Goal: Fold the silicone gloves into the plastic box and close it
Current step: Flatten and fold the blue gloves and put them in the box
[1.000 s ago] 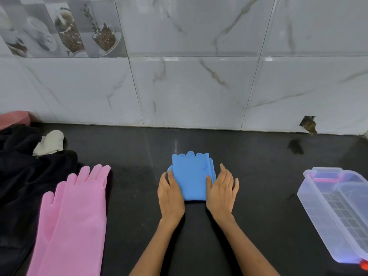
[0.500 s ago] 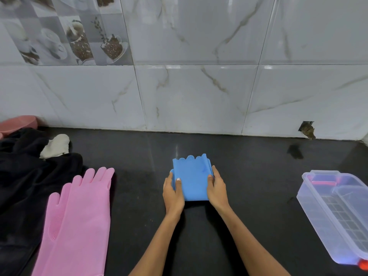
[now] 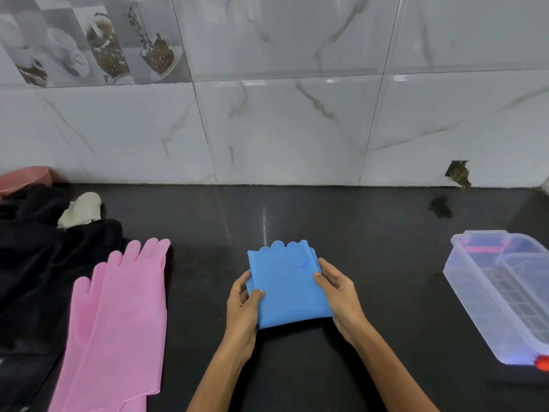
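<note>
Folded glove (image 3: 286, 285) at bench (image 3: 371, 248) centre, left hand (image 3: 242, 307) on its left edge and right hand (image 3: 338, 295) on its right; flat glove (image 3: 118, 322) lying well left, partly on a cloth heap (image 3: 35, 263); plastic box (image 3: 505, 295) well right; tiled wall (image 3: 282, 129) behind.

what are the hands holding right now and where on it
Both hold the folded blue glove: the left hand pinches its left edge, the right hand its right edge, thumbs on top.
</note>
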Demonstrator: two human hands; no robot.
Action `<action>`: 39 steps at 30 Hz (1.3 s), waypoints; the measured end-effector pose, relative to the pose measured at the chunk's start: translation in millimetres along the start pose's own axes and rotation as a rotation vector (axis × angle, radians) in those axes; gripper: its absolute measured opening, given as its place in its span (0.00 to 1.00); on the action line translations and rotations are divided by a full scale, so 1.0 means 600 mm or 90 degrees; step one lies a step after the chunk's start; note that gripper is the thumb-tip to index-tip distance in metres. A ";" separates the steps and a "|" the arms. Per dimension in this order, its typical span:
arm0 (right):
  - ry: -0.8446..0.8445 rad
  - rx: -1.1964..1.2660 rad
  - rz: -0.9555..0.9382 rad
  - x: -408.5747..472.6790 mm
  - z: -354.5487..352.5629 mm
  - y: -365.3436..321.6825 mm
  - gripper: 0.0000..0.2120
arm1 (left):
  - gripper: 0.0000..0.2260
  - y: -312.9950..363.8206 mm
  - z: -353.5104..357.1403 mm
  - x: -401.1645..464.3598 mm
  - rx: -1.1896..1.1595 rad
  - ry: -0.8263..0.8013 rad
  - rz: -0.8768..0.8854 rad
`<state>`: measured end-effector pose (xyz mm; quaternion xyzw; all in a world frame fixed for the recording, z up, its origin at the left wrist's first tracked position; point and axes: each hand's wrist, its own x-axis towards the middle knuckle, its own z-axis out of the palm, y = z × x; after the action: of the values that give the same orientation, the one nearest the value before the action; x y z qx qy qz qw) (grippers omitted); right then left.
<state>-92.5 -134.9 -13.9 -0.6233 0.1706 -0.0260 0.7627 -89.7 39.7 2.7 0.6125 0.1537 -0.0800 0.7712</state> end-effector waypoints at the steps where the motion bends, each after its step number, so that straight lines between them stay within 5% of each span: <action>1: -0.007 -0.001 0.003 -0.009 -0.001 0.001 0.21 | 0.18 -0.005 -0.003 -0.008 0.028 0.003 0.010; 9: 0.014 -0.007 -0.032 -0.067 0.002 0.018 0.26 | 0.20 -0.033 0.006 -0.049 0.201 -0.011 0.156; 24: 0.049 0.098 -0.077 -0.116 -0.104 -0.048 0.24 | 0.19 -0.038 0.106 -0.083 0.088 -0.111 0.196; 39: 0.380 -0.159 -0.300 -0.184 -0.368 -0.251 0.13 | 0.24 -0.007 0.426 -0.185 0.080 -0.431 0.265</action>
<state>-235.0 -348.4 119.4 -0.6985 0.2389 -0.3595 0.5707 -159.6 -216.3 87.9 0.6154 -0.2416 -0.1280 0.7392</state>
